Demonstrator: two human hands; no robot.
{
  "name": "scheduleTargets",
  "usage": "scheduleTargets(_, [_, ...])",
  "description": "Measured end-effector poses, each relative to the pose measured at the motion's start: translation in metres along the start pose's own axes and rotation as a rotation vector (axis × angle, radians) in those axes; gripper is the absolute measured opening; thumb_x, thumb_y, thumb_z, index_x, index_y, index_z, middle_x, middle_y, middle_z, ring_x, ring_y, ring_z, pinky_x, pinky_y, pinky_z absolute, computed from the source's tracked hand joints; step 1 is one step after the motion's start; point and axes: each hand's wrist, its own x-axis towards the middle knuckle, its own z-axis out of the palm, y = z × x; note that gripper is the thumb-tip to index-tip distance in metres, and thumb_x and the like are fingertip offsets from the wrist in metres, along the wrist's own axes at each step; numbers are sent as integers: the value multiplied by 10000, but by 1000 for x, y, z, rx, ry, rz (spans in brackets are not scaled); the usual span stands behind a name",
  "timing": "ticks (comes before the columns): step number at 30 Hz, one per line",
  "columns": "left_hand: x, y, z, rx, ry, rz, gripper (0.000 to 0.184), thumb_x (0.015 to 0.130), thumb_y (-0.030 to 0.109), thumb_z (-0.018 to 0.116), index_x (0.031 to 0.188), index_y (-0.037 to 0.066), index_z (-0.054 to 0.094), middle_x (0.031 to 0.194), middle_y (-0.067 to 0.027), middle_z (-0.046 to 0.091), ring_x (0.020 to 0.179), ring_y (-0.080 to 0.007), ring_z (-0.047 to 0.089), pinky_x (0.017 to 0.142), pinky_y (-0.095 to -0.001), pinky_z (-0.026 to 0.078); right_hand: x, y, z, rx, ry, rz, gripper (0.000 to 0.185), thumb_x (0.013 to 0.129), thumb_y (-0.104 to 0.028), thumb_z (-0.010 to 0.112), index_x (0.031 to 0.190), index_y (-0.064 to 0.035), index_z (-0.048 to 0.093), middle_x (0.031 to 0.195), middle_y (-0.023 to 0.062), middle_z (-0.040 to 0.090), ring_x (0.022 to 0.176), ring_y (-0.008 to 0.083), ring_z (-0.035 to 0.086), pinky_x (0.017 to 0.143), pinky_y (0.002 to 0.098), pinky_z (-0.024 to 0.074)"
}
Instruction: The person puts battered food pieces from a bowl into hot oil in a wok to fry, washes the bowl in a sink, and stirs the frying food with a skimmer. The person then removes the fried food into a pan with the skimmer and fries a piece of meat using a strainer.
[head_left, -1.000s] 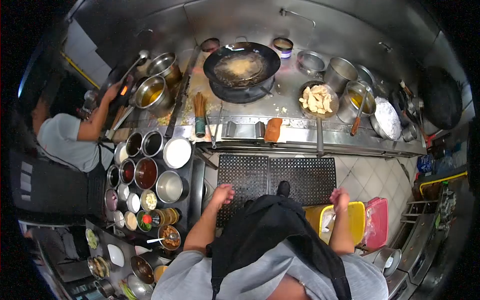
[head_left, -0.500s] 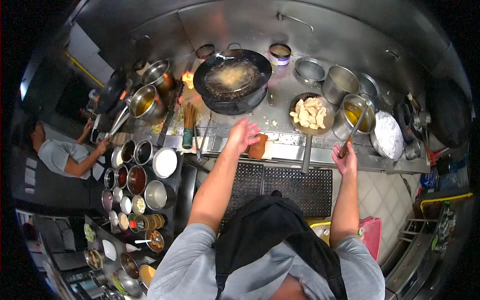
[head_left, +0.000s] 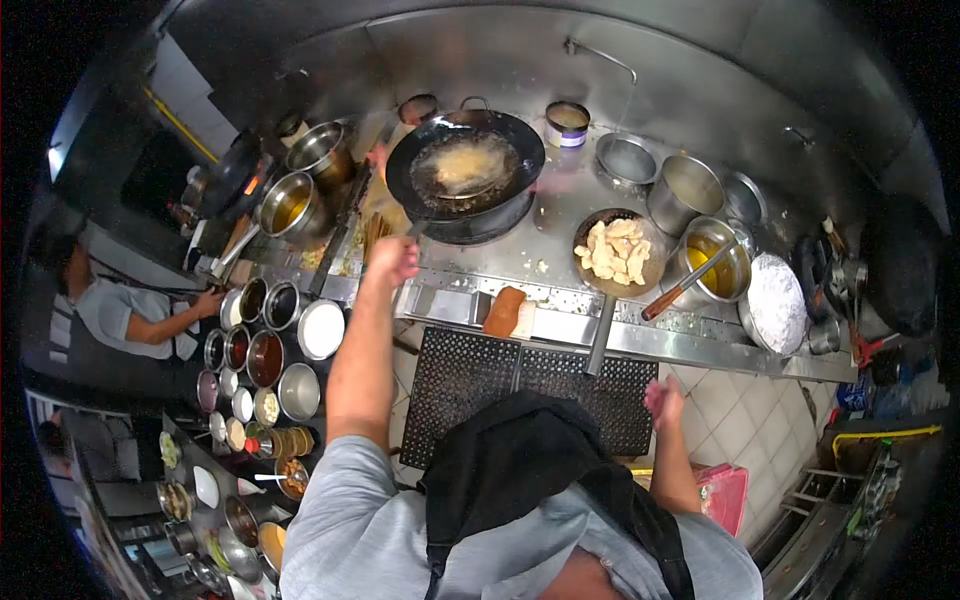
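Observation:
My left hand is closed around a long metal handle by the near left rim of the black wok; what sits at the tool's end I cannot make out. Pale food fries in bubbling oil in the wok. My right hand hangs below the counter edge, fingers loosely apart and holding nothing. A ladle with a wooden handle leans in the steel pot of yellow oil. Left of it, a long-handled strainer carries pale battered pieces.
An orange-brown cloth lies on the counter's front edge. A bowl of white flour stands at the right. Sauce and ingredient containers crowd the left side. Another person works at far left. Rubber mats cover the floor.
My right hand has let go of the ladle and dropped back; the ladle now rests in the oil pot. My left hand has moved left and closed on the metal handle.

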Motion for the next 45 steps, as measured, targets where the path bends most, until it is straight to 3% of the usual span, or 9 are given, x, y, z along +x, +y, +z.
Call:
scheduleTargets(4, [12, 7, -61, 36, -29, -67, 100, 883, 168, 490, 882, 88, 550, 671, -8, 560, 469, -122, 473, 402, -311, 438, -35, 96, -58, -785, -93, 62, 279, 906, -369, 537, 942, -93, 554, 765, 39, 613, 548, 155, 575, 491, 267, 478])
scheduleTargets(6, [2, 13, -61, 29, 11, -75, 149, 897, 212, 494, 934, 83, 559, 686, -8, 572, 488, -118, 490, 406, -300, 431, 90, 276, -236, -1279, -505, -554, 275, 883, -313, 544, 1032, -81, 555, 558, 44, 507, 467, 193, 511, 484, 402, 491])
scheduleTargets(18, [-130, -243, -143, 660, 240, 785, 233, 903, 235, 553, 870, 27, 653, 698, -84, 624, 636, -192, 587, 622, -322, 469, -169, 221, 1, -1570, -361, 106, 559, 822, -495, 469, 1211, -102, 550, 1091, 215, 623, 970, 384, 609, 805, 462, 483])
scheduleTargets(19, [-139, -271, -166, 607, 37, 176, 221, 892, 235, 567, 918, 35, 657, 742, -95, 658, 671, -201, 617, 668, -310, 489, -179, 220, 22, -1573, -356, 112, 559, 822, -495, 469, 1211, -102, 550, 1091, 215, 623, 970, 384, 609, 805, 462, 483])
scheduleTargets(23, [-140, -418, -278, 1343, -424, 588, 336, 911, 327, 505, 935, 19, 637, 762, -131, 653, 714, -232, 653, 655, -373, 501, -160, 258, 28, -1511, -229, -64, 519, 887, -416, 459, 1219, -22, 520, 1068, 214, 633, 940, 374, 616, 782, 458, 489])
scheduleTargets(28, [-187, -434, -318, 786, -320, -603, 345, 936, 297, 474, 1054, -1, 602, 791, -130, 632, 645, -232, 614, 575, -383, 496, -152, 276, 25, -976, -149, 178, 236, 868, -263, 564, 1032, -106, 631, 786, 64, 642, 608, 191, 586, 550, 344, 480])
scheduleTargets(31, [-127, -541, -405, 1733, -1025, 119, 432, 828, 285, 523, 1163, 13, 542, 1156, -148, 585, 981, -258, 572, 802, -396, 477, -173, 262, 34, -821, -127, 257, 199, 874, -250, 567, 1026, -126, 605, 748, 34, 597, 562, 163, 551, 476, 322, 448])
scheduleTargets(34, [-165, -523, -371, 353, -126, -657, 266, 933, 175, 387, 1065, 37, 571, 733, -109, 616, 518, -183, 532, 465, -375, 439, -191, 257, 37, -831, -62, 242, 234, 882, -271, 561, 1043, -104, 593, 782, 51, 602, 575, 179, 564, 499, 344, 471])
scheduleTargets(45, [-183, -431, -331, 394, -241, -678, 301, 922, 154, 298, 1103, 81, 527, 792, -98, 655, 521, -167, 546, 413, -331, 394, -196, 276, 20, -993, -146, 205, 204, 866, -210, 544, 950, -56, 647, 905, 115, 651, 730, 185, 623, 634, 287, 480])
